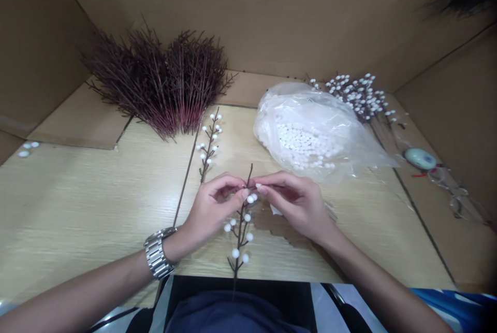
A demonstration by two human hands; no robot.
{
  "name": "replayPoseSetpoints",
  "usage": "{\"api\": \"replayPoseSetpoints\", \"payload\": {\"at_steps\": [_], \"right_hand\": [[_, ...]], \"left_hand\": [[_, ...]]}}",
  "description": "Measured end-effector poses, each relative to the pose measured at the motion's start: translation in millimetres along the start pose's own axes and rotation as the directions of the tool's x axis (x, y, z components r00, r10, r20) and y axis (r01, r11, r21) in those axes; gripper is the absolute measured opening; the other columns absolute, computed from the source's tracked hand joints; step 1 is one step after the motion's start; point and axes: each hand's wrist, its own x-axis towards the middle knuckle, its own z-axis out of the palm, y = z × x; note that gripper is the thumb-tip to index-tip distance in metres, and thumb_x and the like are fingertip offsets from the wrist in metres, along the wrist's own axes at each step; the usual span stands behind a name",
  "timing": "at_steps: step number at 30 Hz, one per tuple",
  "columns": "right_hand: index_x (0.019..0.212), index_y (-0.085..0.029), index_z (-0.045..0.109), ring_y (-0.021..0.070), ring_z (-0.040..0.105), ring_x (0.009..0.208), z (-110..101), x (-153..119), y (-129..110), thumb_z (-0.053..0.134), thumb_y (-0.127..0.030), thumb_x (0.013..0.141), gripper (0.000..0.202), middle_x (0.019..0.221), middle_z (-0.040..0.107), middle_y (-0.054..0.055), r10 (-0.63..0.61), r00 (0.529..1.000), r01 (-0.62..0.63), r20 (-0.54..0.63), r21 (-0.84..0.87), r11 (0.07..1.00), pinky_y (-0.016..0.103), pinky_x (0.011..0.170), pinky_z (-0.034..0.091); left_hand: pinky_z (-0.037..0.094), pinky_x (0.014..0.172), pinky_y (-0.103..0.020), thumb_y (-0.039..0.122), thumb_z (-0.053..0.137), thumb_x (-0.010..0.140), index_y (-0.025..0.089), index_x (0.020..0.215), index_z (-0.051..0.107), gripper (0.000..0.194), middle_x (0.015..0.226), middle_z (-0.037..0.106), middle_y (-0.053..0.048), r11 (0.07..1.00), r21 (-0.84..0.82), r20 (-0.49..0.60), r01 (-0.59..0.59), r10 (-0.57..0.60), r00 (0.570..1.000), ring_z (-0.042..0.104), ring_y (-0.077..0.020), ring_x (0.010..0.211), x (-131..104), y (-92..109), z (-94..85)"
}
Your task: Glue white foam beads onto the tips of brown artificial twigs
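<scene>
A dark brown artificial twig point(239, 229) carries several white round berries along its lower part, and its bare tip points away from me. My left hand point(219, 201) pinches the twig near the upper part between thumb and forefinger. In the fingertips of my right hand point(297, 201) is a small white berry point(258, 186), held right beside a side shoot of the twig. Whether the berry touches the shoot cannot be made out. Behind my left hand lies another twig point(209, 144) with white berries on it.
Bundles of bare brown twigs point(166, 84) lie at the back left. A clear plastic bag point(310, 126) of white berries sits right of centre, with berried twigs point(361, 95) behind it. At the right are a pale green oval object point(420, 158) and glasses point(446, 183). Cardboard walls point(264, 17) enclose the table.
</scene>
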Motion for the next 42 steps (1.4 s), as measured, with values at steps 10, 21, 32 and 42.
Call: {"api": "replayPoseSetpoints", "payload": {"at_steps": [10, 21, 32, 42], "right_hand": [[0.108, -0.031, 0.078, 0.0087, 0.076, 0.085, 1.7, 1.9, -0.8, 0.071, -0.016, 0.091, 0.024, 0.101, 0.081, -0.002, -0.008, 1.000, 0.008, -0.001, 0.009, 1.000, 0.016, 0.073, 0.059], [0.113, -0.031, 0.077, 0.0145, 0.076, 0.087, -0.1, 0.4, 1.9, 0.071, -0.016, 0.090, 0.028, 0.097, 0.081, 0.000, -0.036, 0.999, 0.037, 0.023, -0.055, 0.998, 0.025, 0.074, 0.061], [0.110, -0.030, 0.078, 0.0155, 0.076, 0.081, 1.8, 0.5, 2.2, 0.072, -0.018, 0.089, 0.025, 0.091, 0.081, 0.000, -0.038, 0.999, 0.038, 0.001, -0.086, 0.996, 0.026, 0.067, 0.059], [0.108, -0.028, 0.079, 0.0190, 0.077, 0.087, 1.3, -0.7, 4.6, 0.072, -0.019, 0.089, 0.022, 0.096, 0.082, 0.002, -0.044, 0.999, 0.044, 0.002, -0.115, 0.992, 0.031, 0.072, 0.061]], "left_hand": [[0.054, 0.072, -0.021, 0.018, 0.076, 0.087, 0.019, 0.089, 0.075, 0.003, 0.088, 0.075, -0.001, 1.000, 0.031, -0.006, 0.002, -0.002, 1.000, 0.068, -0.0125, 0.081, 0.0, -0.7, 0.9], [0.052, 0.075, -0.026, 0.018, 0.075, 0.088, 0.019, 0.088, 0.073, 0.002, 0.089, 0.072, -0.002, 0.998, 0.055, 0.028, -0.008, 0.006, 1.000, 0.066, -0.0155, 0.085, -2.7, -3.4, -1.0], [0.050, 0.076, -0.027, 0.019, 0.074, 0.088, 0.019, 0.087, 0.072, 0.002, 0.089, 0.070, -0.003, 0.997, 0.073, 0.023, -0.001, 0.000, 1.000, 0.065, -0.0165, 0.085, -1.9, -5.0, -0.9], [0.051, 0.076, -0.028, 0.018, 0.074, 0.088, 0.019, 0.086, 0.072, 0.002, 0.088, 0.071, -0.003, 0.997, 0.075, 0.021, 0.008, -0.010, 1.000, 0.066, -0.0171, 0.085, -1.4, -3.6, -0.5]]}}
